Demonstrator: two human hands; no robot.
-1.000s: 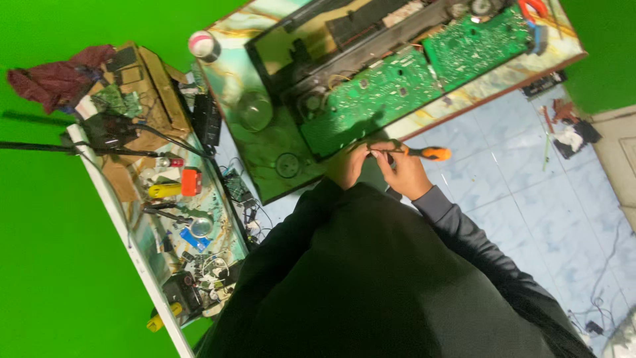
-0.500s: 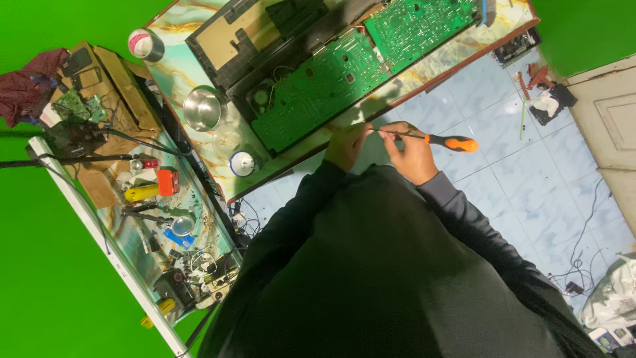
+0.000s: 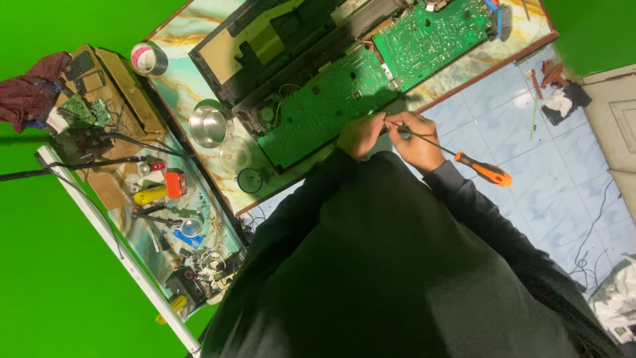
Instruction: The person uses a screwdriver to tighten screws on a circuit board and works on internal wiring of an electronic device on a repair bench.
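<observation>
Filling the near part of the view is the person's dark sleeved torso, both arms reaching forward to the near edge of the surface (image 3: 199, 36), a marbled top with a red-brown rim. The right hand (image 3: 416, 140) is curled around the thin shaft of a screwdriver (image 3: 457, 156), pinching it near the tip, while the orange and black handle sticks out past the wrist, over the pale blue tiled floor (image 3: 530, 172). The left hand (image 3: 360, 134) sits just beside it, fingers pressed together and meeting the screwdriver tip at the near edge of the long green circuit board (image 3: 324, 106); whether it pinches something small there cannot be told.

That board lies along the near edge of the surface, inside an opened black chassis (image 3: 278, 33). A second green circuit board (image 3: 430, 36) lies beyond it, toward the far right corner. Left of the long board, near the same edge, stand a small dark round cup (image 3: 250, 179), a clear glass bowl (image 3: 234, 154) and a shiny steel bowl (image 3: 210, 126). A roll of tape (image 3: 148, 58) sits at the far left corner.

Off to the left, a separate lower shelf (image 3: 165, 219) carries cluttered tools, wires, a yellow cylinder (image 3: 149, 195) and a red block (image 3: 175, 183). A dark red cloth (image 3: 30, 93) lies at its far end.
</observation>
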